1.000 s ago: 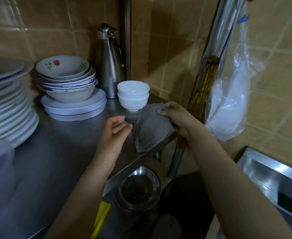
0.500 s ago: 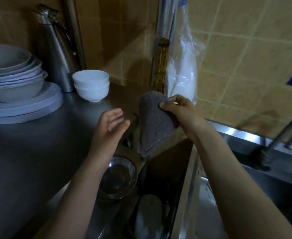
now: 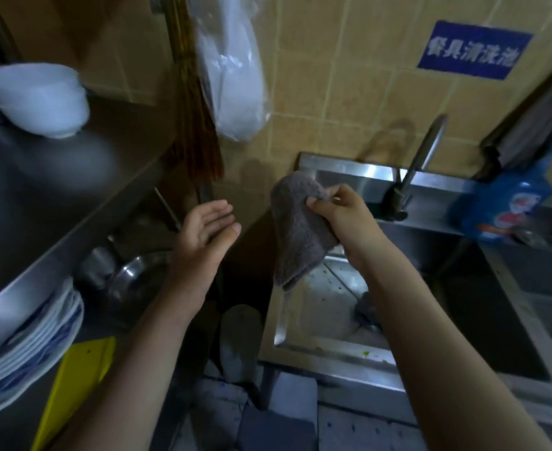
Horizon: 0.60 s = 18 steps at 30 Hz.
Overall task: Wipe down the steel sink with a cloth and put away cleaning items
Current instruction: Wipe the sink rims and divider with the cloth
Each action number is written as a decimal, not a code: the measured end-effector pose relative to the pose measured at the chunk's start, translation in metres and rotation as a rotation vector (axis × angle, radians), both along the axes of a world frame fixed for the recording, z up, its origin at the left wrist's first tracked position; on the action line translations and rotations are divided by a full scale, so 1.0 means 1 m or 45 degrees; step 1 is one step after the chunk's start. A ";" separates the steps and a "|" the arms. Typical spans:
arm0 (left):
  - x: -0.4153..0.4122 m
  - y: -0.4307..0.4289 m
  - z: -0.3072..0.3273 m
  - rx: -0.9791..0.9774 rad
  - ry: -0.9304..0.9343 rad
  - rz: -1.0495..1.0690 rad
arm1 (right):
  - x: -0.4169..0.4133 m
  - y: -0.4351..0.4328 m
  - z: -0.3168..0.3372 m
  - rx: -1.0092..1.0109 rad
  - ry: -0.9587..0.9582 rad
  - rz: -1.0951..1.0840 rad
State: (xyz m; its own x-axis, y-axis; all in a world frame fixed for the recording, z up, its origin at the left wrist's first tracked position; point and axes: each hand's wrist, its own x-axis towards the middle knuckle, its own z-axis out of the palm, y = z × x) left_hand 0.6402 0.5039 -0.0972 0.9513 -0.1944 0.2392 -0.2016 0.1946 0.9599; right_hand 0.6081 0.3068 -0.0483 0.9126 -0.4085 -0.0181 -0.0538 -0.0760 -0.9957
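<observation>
The right hand point(image 3: 339, 219) pinches the top of a grey cloth point(image 3: 297, 236) between thumb and curled fingers. The cloth hangs folded in the air over the left edge of the sink point(image 3: 330, 354), touching nothing else. The left hand point(image 3: 206, 229) is held loose and empty, fingers straight, apart from the cloth, between the desk point(image 3: 56, 177) and the sink. White bowls point(image 3: 36, 99) stand at the desk's back edge. A tap point(image 3: 421, 164) rises from the sink's back edge, with a blurred blue packet point(image 3: 502, 206) near it.

bowls point(image 3: 36, 99) on counter point(image 3: 40, 190), sink point(image 3: 333, 353) right
</observation>
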 end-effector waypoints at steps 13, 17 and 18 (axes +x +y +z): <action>-0.069 -0.019 -0.057 0.138 0.169 -0.166 | -0.103 -0.022 -0.095 0.248 0.191 -0.183; -0.071 -0.021 -0.071 0.166 0.147 -0.182 | -0.110 -0.011 -0.112 0.337 0.237 -0.218; -0.070 -0.021 -0.076 0.172 0.127 -0.185 | -0.110 -0.008 -0.115 0.360 0.254 -0.215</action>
State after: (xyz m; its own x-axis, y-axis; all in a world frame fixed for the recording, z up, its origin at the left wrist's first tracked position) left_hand 0.5705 0.4825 -0.1729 0.9286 -0.3549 0.1081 -0.0838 0.0831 0.9930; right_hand 0.4986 0.2987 -0.1635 0.7999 -0.5064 -0.3222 -0.2368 0.2269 -0.9447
